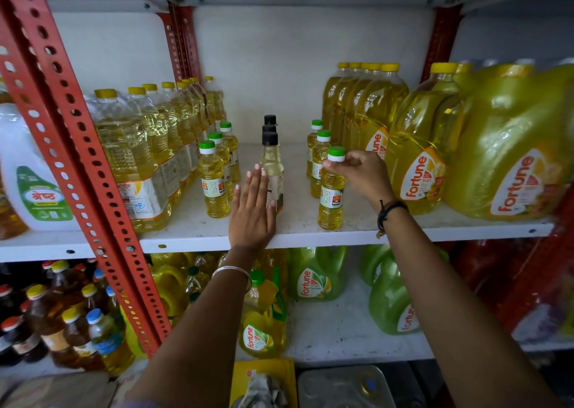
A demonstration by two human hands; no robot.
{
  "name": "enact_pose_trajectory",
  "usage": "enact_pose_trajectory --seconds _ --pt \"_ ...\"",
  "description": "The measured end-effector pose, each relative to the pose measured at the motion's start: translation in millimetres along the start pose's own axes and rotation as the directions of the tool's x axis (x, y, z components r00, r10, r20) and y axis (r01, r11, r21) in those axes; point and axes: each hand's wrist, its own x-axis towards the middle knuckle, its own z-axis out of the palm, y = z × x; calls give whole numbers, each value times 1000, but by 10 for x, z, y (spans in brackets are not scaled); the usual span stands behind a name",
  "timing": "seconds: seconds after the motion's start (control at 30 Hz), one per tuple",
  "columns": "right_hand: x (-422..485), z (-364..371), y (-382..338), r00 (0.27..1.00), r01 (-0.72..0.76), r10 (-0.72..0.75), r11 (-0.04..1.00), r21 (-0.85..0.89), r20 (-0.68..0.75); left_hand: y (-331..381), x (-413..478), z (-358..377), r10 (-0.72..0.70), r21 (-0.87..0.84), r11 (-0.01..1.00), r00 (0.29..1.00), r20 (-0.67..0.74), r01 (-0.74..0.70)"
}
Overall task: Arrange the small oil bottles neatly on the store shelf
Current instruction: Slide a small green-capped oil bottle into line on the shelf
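3 files of small bottles run front to back on the white metal shelf (310, 232), and your next move turns on the rightmost one. Your right hand (362, 174) pinches the neck, just under the green cap, of the front small yellow oil bottle with the white label (331, 196). That bottle stands upright near the shelf's front edge, directly left of the hand, its long axis vertical. The 2 green-capped small bottles behind it (320, 156) sit slightly further left, so I judge the held one wants a small nudge left and back to line up.

Your left hand (253, 209) is flat and open, fingers together, its edge against the front clear bottle with the black cap (272, 171) of the middle file, gripping nothing. The left file of 3 green-capped yellow bottles (214, 184) stands just beyond your left thumb side, untouched. Your right hand is nearer the stray.
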Motion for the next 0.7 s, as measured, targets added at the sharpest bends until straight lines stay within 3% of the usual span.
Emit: enact_pose_trajectory --seconds 0.5,0.6,0.7 --pt "-90 54 27 998 -4 0 998 -62 -57 3 8 -26 -3 -3 1000 1000 19 3" --pt "-171 136 4 975 25 -42 996 -80 -219 -12 7 -63 -5 -15 1000 1000 21 5" --pt "-315 261 -154 859 265 -275 960 -86 -432 -109 -13 -128 -13 10 1000 1000 15 13"
